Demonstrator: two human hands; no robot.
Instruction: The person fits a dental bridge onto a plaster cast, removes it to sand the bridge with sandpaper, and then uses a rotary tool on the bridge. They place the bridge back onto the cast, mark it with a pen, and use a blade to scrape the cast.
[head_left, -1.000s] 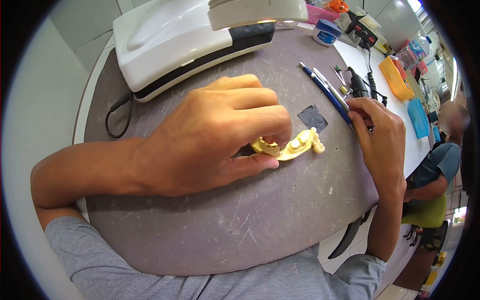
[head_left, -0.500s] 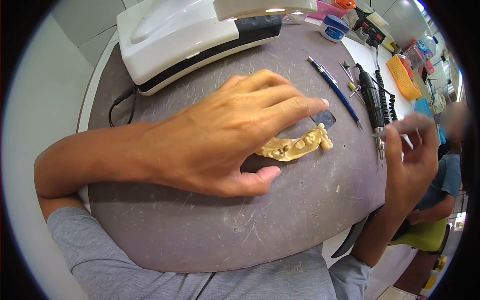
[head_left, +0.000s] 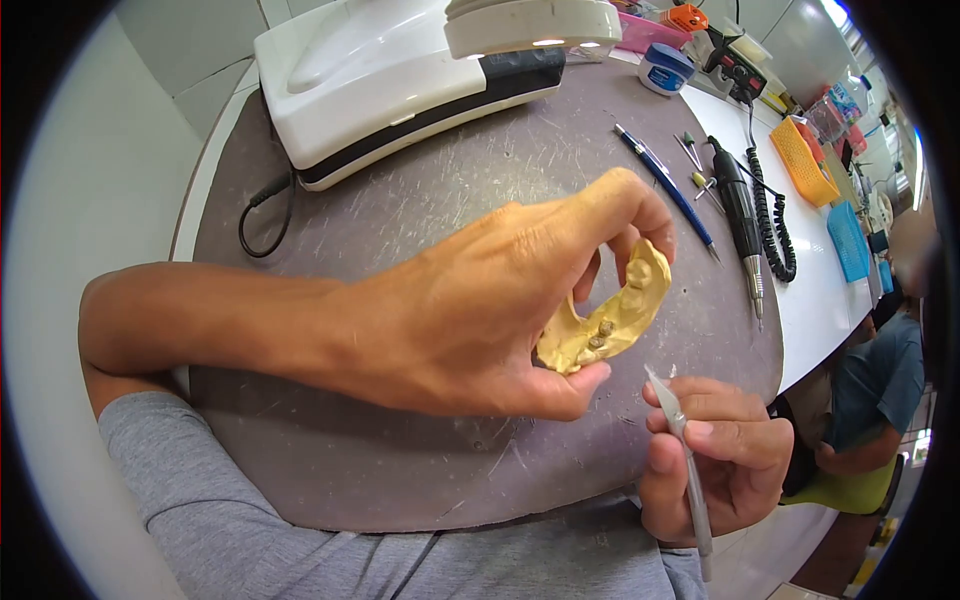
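My left hand (head_left: 500,300) grips a yellow dental model (head_left: 622,318) between thumb and fingers, above the grey-brown work mat (head_left: 400,480). The curved model is tilted, with its teeth facing up and two darker teeth near my thumb. To the lower right, my right hand (head_left: 725,445) pinches a slim metal knife (head_left: 692,470), its pointed blade directed up and left toward the model. The blade and the model are apart.
A white machine (head_left: 400,110) stands at the back left beneath a lamp head (head_left: 535,25). A blue pen (head_left: 668,190), small burs (head_left: 703,182), a black handpiece (head_left: 738,200) and a blue-lidded jar (head_left: 665,70) lie right. A person (head_left: 880,390) sits at the far right.
My left hand has taken hold of the model and lifted and turned it. My right hand has moved down and left with the knife, beside the model.
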